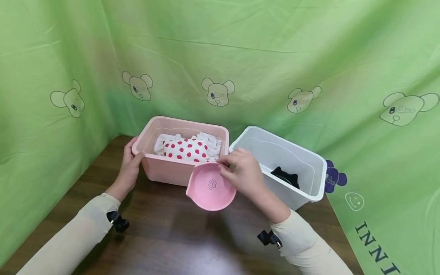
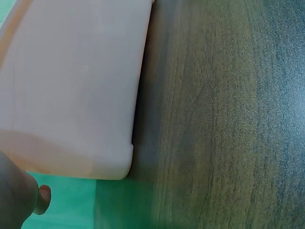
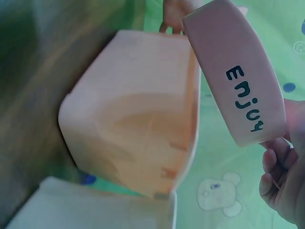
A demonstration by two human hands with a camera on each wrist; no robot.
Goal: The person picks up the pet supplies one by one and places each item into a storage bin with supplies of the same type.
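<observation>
My right hand [image 1: 242, 172] pinches the rim of a pink pet bowl [image 1: 203, 191] with a paw print inside, held tilted in front of the bins. In the right wrist view the bowl's outer side [image 3: 243, 90] reads "Enjoy". At the left end of the pink bin [image 1: 165, 168], my left hand [image 1: 130, 166] grips the rim, thumb at the front corner. A white ruffled cloth item [image 1: 185, 149] with red spots lies inside that bin. The left wrist view shows the pink bin's side [image 2: 71, 86] and part of the left hand [image 2: 16, 195].
To the right stands a white bin [image 1: 285, 194], close beside the pink one, with a black object with pointed ears [image 1: 287, 177] inside. Both bins stand on a dark wooden table [image 1: 154, 236]. A green printed curtain [image 1: 258, 49] hangs right behind them.
</observation>
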